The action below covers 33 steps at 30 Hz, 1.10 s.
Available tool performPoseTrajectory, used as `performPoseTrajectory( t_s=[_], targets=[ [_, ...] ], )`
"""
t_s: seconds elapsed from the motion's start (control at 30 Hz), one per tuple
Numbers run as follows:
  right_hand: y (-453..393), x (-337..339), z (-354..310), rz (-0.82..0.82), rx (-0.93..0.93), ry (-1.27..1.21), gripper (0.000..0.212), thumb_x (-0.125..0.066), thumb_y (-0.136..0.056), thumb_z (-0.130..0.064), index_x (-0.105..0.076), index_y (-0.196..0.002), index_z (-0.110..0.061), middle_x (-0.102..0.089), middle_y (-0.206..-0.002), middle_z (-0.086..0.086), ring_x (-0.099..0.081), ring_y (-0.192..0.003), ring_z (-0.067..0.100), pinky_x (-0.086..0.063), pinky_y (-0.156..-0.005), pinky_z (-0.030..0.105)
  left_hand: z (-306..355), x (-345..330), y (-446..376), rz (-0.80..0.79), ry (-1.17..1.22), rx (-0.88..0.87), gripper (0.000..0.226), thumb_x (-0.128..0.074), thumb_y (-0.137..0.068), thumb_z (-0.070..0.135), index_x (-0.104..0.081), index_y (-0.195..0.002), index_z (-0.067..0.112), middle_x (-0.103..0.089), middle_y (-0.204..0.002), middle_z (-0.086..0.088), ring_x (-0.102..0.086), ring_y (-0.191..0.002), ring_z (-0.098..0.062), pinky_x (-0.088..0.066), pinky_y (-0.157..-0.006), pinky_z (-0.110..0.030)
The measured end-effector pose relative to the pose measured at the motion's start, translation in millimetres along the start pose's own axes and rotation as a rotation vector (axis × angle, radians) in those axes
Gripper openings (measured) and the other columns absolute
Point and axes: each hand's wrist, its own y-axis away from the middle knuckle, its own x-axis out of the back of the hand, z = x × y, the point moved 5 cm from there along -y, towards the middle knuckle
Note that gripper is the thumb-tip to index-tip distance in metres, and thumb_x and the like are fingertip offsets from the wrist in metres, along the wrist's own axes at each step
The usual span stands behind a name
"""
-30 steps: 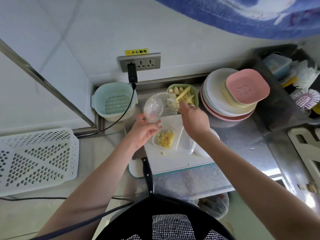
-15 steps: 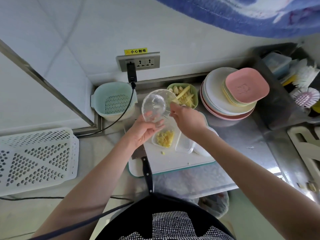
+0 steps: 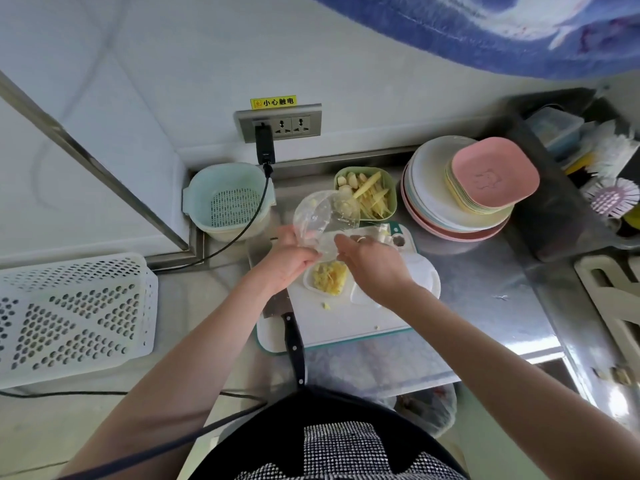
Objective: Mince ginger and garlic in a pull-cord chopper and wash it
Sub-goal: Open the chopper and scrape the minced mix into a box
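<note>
Left hand: the left hand point(image 3: 287, 259), at frame centre, is curled round the lower rim of a clear plastic chopper bowl point(image 3: 323, 216), which is held tilted above the board.
Right hand: the right hand point(image 3: 375, 265) is placed just beside the bowl's lower edge; its grip cannot be told, since the fingertips are hidden against the clear plastic.
Mince: a pile of yellow minced ginger and garlic point(image 3: 330, 278) is seen in a small white dish point(image 3: 309, 280) below the bowl.
Board: the dish is set on a white cutting board with a teal edge point(image 3: 346, 323).
Green dish: pale garlic cloves and ginger strips are kept in a green square dish point(image 3: 389, 188), above centre.
Knife: a black-handled knife point(image 3: 294, 344) is laid along the board's left edge.
</note>
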Motion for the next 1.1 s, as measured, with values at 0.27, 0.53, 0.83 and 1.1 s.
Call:
performPoseTrajectory(
  t_s=[0.27, 0.53, 0.83, 1.1],
  targets=[
    [46.5, 12.3, 84.8, 0.286, -0.669, -0.559, 0.016, -0.044, -0.096, -0.023, -0.042, -0.087, -0.011, -0.060, -0.078, 0.008, -0.053, -0.069, 0.030, -0.039, -0.058, 0.038, -3.3, 34.4, 2.7, 0.194, 0.204, 0.100, 0.013, -0.047, -0.090, -0.008, -0.049, -0.095, 0.003, -0.043, -0.128, -0.021, -0.063, -0.102, -0.032, -0.060, -0.070, -0.033],
    [58.3, -24.3, 61.8, 0.175, -0.919, -0.535, 0.051, -0.066, -0.075, -0.060, -0.042, -0.078, -0.015, -0.040, -0.065, -0.007, -0.041, -0.062, 0.015, -0.026, -0.048, 0.025, -21.2, 42.6, 5.4, 0.192, 0.327, 0.168, 0.021, -0.043, -0.092, -0.007, -0.041, -0.108, 0.006, -0.045, -0.132, -0.031, -0.061, -0.105, -0.039, -0.056, -0.079, -0.041],
    [52.2, -12.2, 89.9, 0.143, -0.854, -0.597, 0.020, -0.064, -0.084, -0.022, -0.066, -0.098, -0.008, -0.067, -0.078, 0.007, -0.060, -0.072, 0.028, -0.042, -0.059, 0.028, -24.3, 53.5, 1.8, 0.277, 0.117, 0.169, 0.018, -0.040, -0.093, -0.010, -0.047, -0.082, 0.004, -0.048, -0.091, -0.016, -0.058, -0.099, -0.030, -0.045, -0.102, -0.038],
    [30.8, 50.0, 124.9, -0.106, -0.584, -0.568, 0.024, -0.076, -0.077, -0.040, -0.069, -0.079, -0.016, -0.053, -0.054, -0.002, -0.042, -0.047, 0.012, -0.035, -0.047, 0.026, -25.6, 36.2, -0.9, 0.219, -0.261, 0.258, 0.057, -0.046, -0.089, -0.015, -0.026, -0.139, 0.002, -0.043, -0.131, -0.022, -0.062, -0.104, -0.032, -0.057, -0.065, -0.027]
  ],
)
